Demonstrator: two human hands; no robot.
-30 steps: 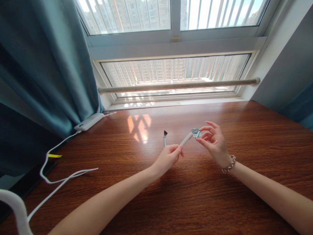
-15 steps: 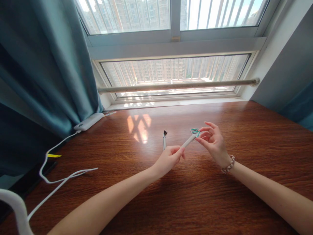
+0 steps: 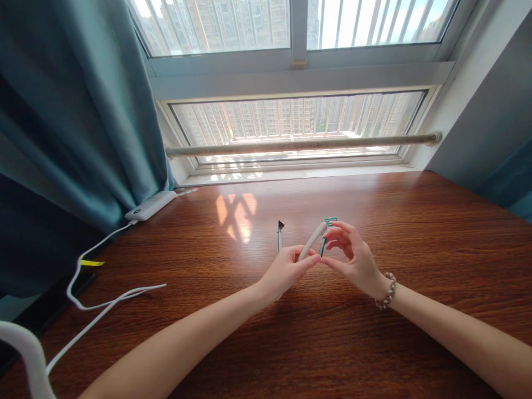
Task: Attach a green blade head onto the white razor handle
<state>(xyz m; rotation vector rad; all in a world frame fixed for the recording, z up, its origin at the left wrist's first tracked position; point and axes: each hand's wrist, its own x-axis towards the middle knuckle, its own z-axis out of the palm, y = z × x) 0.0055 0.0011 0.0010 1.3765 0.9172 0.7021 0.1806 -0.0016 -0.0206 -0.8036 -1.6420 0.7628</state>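
Observation:
My left hand (image 3: 286, 272) is closed around the lower end of a slim white handle (image 3: 312, 241) with a row of comb-like teeth near its tip, which points up and away. To its right, my right hand (image 3: 355, 260) pinches a narrow green strip (image 3: 323, 247), like a small blade, between thumb and fingers. The strip is upright beside the handle, its lower end close to my left thumb; I cannot tell whether they touch. More green strips (image 3: 331, 219) lie on the table behind my right fingertips, partly hidden. A thin brush with dark bristles (image 3: 280, 233) lies beyond my left hand.
The brown wooden table (image 3: 199, 332) reaches to the window sill. At the left are a white power strip (image 3: 152, 205), white cables (image 3: 106, 305), a yellow tag (image 3: 92, 262) and a blue curtain (image 3: 112, 111). A white curved tube (image 3: 31, 354) stands in the lower left corner.
The green strip has moved away from the handle's tip, down and left in my right hand. The white handle has tilted more upright in my left hand, showing its teeth.

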